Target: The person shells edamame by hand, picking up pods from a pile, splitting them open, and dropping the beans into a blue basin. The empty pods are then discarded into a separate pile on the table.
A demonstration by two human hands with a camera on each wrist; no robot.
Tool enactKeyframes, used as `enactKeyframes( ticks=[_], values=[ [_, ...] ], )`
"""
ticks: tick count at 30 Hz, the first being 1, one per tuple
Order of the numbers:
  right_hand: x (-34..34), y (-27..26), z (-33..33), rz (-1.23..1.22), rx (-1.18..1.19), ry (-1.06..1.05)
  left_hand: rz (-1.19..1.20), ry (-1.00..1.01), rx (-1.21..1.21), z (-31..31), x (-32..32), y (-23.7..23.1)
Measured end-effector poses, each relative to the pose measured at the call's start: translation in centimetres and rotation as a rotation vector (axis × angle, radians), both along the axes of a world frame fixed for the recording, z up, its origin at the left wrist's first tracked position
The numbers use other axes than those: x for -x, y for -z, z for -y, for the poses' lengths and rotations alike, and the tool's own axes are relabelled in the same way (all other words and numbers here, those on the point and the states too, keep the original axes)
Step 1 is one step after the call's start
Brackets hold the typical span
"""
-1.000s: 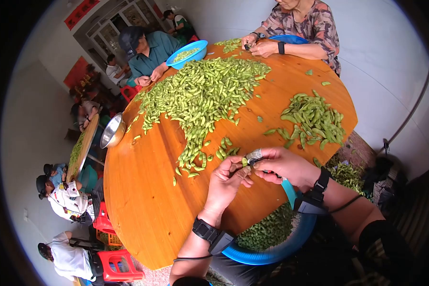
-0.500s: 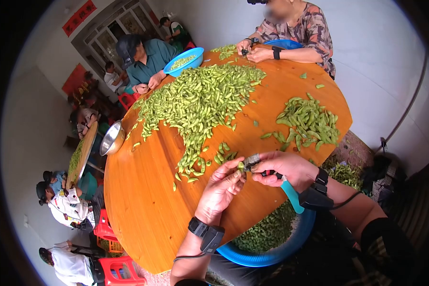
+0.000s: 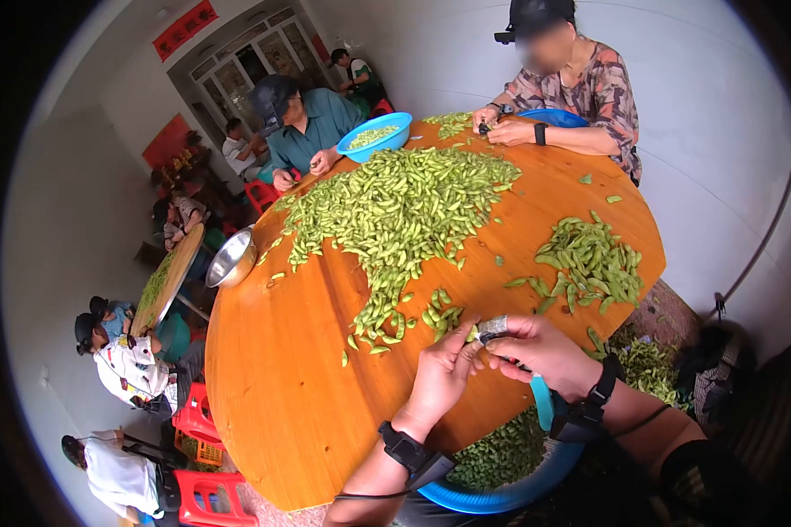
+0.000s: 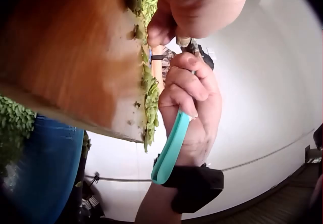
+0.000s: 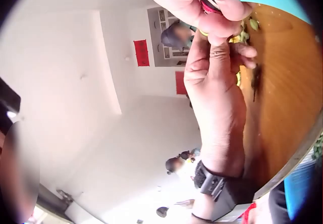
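My left hand point(image 3: 439, 373) pinches a green soybean pod point(image 3: 472, 335) between thumb and fingertips; most of the pod is hidden. Meeting it tip to tip, my right hand point(image 3: 554, 356) grips a tool with a teal handle point(image 4: 171, 151) that sticks out below the palm. The tool's working end is hidden among the fingers, where I see only some black and red. Grey tape point(image 3: 493, 326) wraps a digit of the right hand beside the pod. Both hands are over the table's near edge, above a blue basin point(image 3: 501, 502) of shelled green beans point(image 3: 501, 452).
A large heap of pods point(image 3: 404, 206) covers the middle of the round wooden table point(image 3: 281, 395), with a smaller pile point(image 3: 593, 263) to the right. A steel bowl point(image 3: 231, 256) is at the left edge. Two people work across the table, near a light blue basin point(image 3: 387, 140).
The head view has swung, so the scene sits lower and farther right. My hands stay together; the pod, plainer half a second ago, is now mostly covered by fingers.
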State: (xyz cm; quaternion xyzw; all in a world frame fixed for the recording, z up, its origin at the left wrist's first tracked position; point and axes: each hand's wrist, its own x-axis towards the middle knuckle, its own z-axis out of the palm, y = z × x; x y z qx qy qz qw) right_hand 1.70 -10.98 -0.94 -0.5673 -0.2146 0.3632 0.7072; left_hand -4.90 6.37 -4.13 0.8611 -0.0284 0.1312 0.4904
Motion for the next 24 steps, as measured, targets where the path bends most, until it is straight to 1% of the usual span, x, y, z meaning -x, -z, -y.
enactKeyframes(
  ticks=[2, 3, 5, 6, 8, 9, 11, 12, 14, 15, 17, 18, 21, 23, 24],
  values=[
    [-0.2, 0.1, 0.1, -0.122, -0.023, 0.003, -0.019, 0.092, 0.2, -0.3, -0.2, 0.3],
    [-0.3, 0.2, 0.2, -0.12, -0.023, 0.002, -0.016, 0.091, 0.201, -0.4, -0.3, 0.3],
    [-0.7, 0.4, 0.3, -0.158, -0.01, -0.04, -0.076, 0.142, 0.314, -0.6, -0.3, 0.5],
    [-0.7, 0.6, 0.3, -0.158, -0.009, -0.041, -0.076, 0.141, 0.316, -0.6, -0.4, 0.7],
    [-0.9, 1.0, 0.2, -0.208, -0.004, -0.016, -0.141, 0.15, 0.438, -0.6, -0.6, 0.9],
    [-0.9, 1.2, 0.0, -0.212, -0.002, -0.017, -0.144, 0.148, 0.44, -0.7, -0.6, 1.0],
    [-1.1, 1.5, -0.1, -0.213, 0.019, -0.021, -0.223, 0.151, 0.557, -0.9, -0.7, 1.0],
    [-1.1, 1.6, 0.0, -0.224, 0.024, -0.018, -0.234, 0.151, 0.563, -0.9, -0.6, 0.8],
    [-1.3, 1.5, 0.0, -0.184, 0.012, -0.045, -0.274, 0.163, 0.681, -1.1, -0.6, 0.3],
    [-1.3, 1.5, 0.0, -0.197, 0.017, -0.042, -0.287, 0.161, 0.687, -1.3, -0.6, 0.3],
    [-1.6, 1.2, 0.1, -0.174, 0.042, -0.058, -0.327, 0.193, 0.894, -1.5, -0.7, 0.3],
    [-1.7, 1.0, 0.3, -0.17, 0.052, -0.077, -0.329, 0.22, 0.935, -1.7, -0.7, 0.4],
    [-2.2, 1.0, 0.7, -0.168, 0.051, -0.132, -0.354, 0.24, 0.996, -1.8, -0.8, 0.8],
    [-1.9, 0.9, 0.7, -0.161, 0.063, -0.118, -0.363, 0.218, 0.97, -1.2, -1.0, 0.7],
    [-1.6, 0.9, 0.6, -0.077, 0.09, -0.084, -0.297, 0.206, 0.821, -0.9, -1.0, 0.9]
  ],
)
